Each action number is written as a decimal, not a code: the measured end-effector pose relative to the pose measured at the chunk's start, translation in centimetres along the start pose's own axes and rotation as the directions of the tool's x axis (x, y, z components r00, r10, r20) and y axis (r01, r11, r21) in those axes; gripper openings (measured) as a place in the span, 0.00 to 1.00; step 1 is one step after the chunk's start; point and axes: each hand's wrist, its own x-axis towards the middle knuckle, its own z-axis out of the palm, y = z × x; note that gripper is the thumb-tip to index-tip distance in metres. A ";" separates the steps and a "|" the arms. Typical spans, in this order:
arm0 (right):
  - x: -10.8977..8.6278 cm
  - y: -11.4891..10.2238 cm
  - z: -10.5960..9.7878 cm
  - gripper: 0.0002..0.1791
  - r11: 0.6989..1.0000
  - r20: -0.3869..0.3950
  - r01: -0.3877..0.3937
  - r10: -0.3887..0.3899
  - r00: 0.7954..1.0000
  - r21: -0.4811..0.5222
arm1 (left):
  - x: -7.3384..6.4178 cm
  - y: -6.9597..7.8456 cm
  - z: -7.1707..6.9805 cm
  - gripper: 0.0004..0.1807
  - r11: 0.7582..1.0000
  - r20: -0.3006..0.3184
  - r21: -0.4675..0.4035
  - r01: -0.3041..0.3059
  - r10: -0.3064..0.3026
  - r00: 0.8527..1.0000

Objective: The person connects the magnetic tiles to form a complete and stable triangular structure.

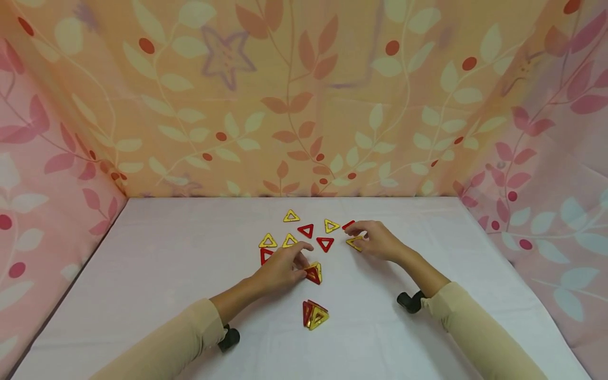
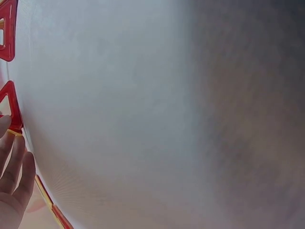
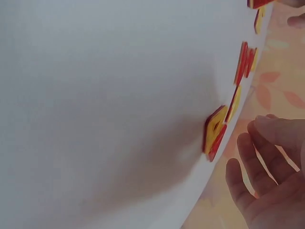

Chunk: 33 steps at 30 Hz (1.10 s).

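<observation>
Head view | red-and-yellow pyramid [image 1: 312, 274] on white table [image 1: 190, 253], touching left hand's [image 1: 281, 270] thumb; whether pinched, cannot tell | right hand [image 1: 379, 240] loosely spread at yellow triangle [image 1: 352, 243] | likely light, stiff, slick; take by opposite edges, pyramid gently lest joints part

Right hand [image 3: 271, 179], fingers slightly spread, near red and yellow tiles [image 3: 217, 125] on a white surface [image 3: 105, 86].

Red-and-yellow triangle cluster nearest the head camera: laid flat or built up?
Built up: in the head view, the cluster's red and yellow triangles lean together, facing different ways, like a small pyramid.
</observation>
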 end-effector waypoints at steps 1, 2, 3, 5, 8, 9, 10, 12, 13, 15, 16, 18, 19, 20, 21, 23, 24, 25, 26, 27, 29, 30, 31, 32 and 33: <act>0.0 0.3 -0.1 0.17 1.000 0.001 -0.009 0.009 1.000 -0.001 | 0.0 0.0 0.0 0.28 1.000 -0.003 0.000 0.000 0.000 1.000; 0.0 0.6 -0.1 0.16 1.000 0.003 -0.017 0.017 1.000 -0.001 | 0.0 0.0 0.0 0.28 1.000 -0.007 0.002 0.001 -0.001 1.000; 0.0 0.8 -0.1 0.16 1.000 0.002 -0.026 0.026 1.000 0.001 | 0.0 -0.1 0.0 0.28 1.000 -0.011 0.004 0.001 -0.001 1.000; -0.1 1.3 -0.1 0.17 0.999 0.000 -0.039 0.039 0.999 -0.006 | 0.0 -0.2 -0.1 0.27 1.000 -0.018 0.009 0.000 0.000 1.000; -0.1 1.9 -0.1 0.17 0.999 -0.006 -0.052 0.052 0.999 -0.003 | 0.0 -0.2 -0.1 0.27 1.000 -0.025 0.010 0.006 -0.006 1.000; -0.1 2.1 -0.1 0.17 0.999 -0.007 -0.055 0.055 0.998 -0.002 | 0.0 -0.3 -0.1 0.27 1.000 -0.028 0.012 0.007 -0.007 1.000; -0.1 2.3 -0.1 0.18 0.998 -0.006 -0.055 0.055 0.998 -0.006 | 0.0 -0.3 -0.1 0.27 1.000 -0.029 0.013 0.009 -0.008 1.000; -0.1 2.5 0.0 0.18 0.998 -0.005 -0.065 0.065 0.998 -0.009 | 0.0 -0.3 -0.1 0.27 1.000 -0.032 0.015 0.013 -0.012 0.999; -0.1 2.6 0.0 0.18 0.997 -0.004 -0.073 0.073 0.997 -0.008 | 0.0 -0.3 -0.1 0.27 1.000 -0.034 0.017 0.015 -0.014 0.999; -0.1 2.8 0.1 0.18 0.997 -0.005 -0.078 0.078 0.997 -0.019 | 0.0 -0.4 -0.1 0.27 1.000 -0.036 0.021 0.014 -0.014 0.999; -0.1 2.8 0.1 0.18 0.997 -0.006 -0.080 0.080 0.997 -0.024 | 0.0 -0.4 -0.1 0.27 1.000 -0.036 0.022 0.017 -0.016 0.999; -0.1 2.9 0.3 0.18 0.996 -0.005 -0.083 0.083 0.997 -0.027 | 0.1 -0.4 -0.1 0.27 1.000 -0.035 0.022 0.019 -0.018 0.999; -0.1 2.9 0.3 0.17 0.996 -0.004 -0.081 0.081 0.997 -0.029 | 0.1 -0.4 -0.2 0.27 1.000 -0.034 0.021 0.020 -0.019 0.999; -0.1 2.9 0.4 0.17 0.996 -0.004 -0.078 0.078 0.997 -0.034 | 0.0 -0.4 -0.2 0.27 1.000 -0.034 0.020 0.020 -0.020 0.999; -0.1 2.9 0.4 0.17 0.996 -0.003 -0.082 0.082 0.997 -0.034 | 0.0 -0.4 -0.2 0.27 1.000 -0.034 0.021 0.017 -0.016 0.999; -0.1 2.8 0.5 0.16 0.996 0.000 -0.081 0.081 0.997 -0.038 | 0.0 -0.4 -0.2 0.27 1.000 -0.035 0.020 0.015 -0.014 0.999; -0.1 2.8 0.5 0.16 0.996 0.001 -0.083 0.084 0.997 -0.041 | 0.0 -0.4 -0.2 0.27 1.000 -0.035 0.020 0.016 -0.015 0.999; -0.1 2.7 0.6 0.16 0.996 0.001 -0.085 0.085 0.996 -0.042 | 0.0 -0.4 -0.2 0.27 1.000 -0.034 0.022 0.016 -0.015 0.999; -0.2 2.7 0.6 0.16 0.995 0.003 -0.087 0.088 0.996 -0.042 | 0.0 -0.4 -0.2 0.27 1.000 -0.034 0.023 0.017 -0.017 0.999; -0.2 2.7 0.6 0.16 0.995 0.004 -0.088 0.089 0.996 -0.042 | 0.0 -0.4 -0.2 0.27 1.000 -0.034 0.024 0.018 -0.017 0.999; -0.2 2.7 0.6 0.17 0.996 0.008 -0.086 0.087 0.996 -0.039 | 0.0 -0.3 -0.3 0.27 0.999 -0.033 0.024 0.021 -0.020 0.999; -0.2 2.7 0.6 0.17 0.996 0.010 -0.083 0.084 0.996 -0.039 | 0.0 -0.3 -0.3 0.27 0.999 -0.033 0.025 0.021 -0.020 0.999; -0.3 2.7 0.6 0.17 0.996 0.012 -0.079 0.080 0.997 -0.036 | 0.0 -0.3 -0.3 0.27 1.000 -0.034 0.025 0.017 -0.016 0.999; -0.3 2.7 0.6 0.18 0.997 0.016 -0.075 0.075 0.997 -0.032 | 0.0 -0.3 -0.3 0.27 1.000 -0.035 0.025 0.017 -0.016 0.999; -0.3 2.7 0.6 0.18 0.997 0.019 -0.069 0.070 0.997 -0.030 | 0.0 -0.3 -0.3 0.27 1.000 -0.037 0.025 0.013 -0.012 0.999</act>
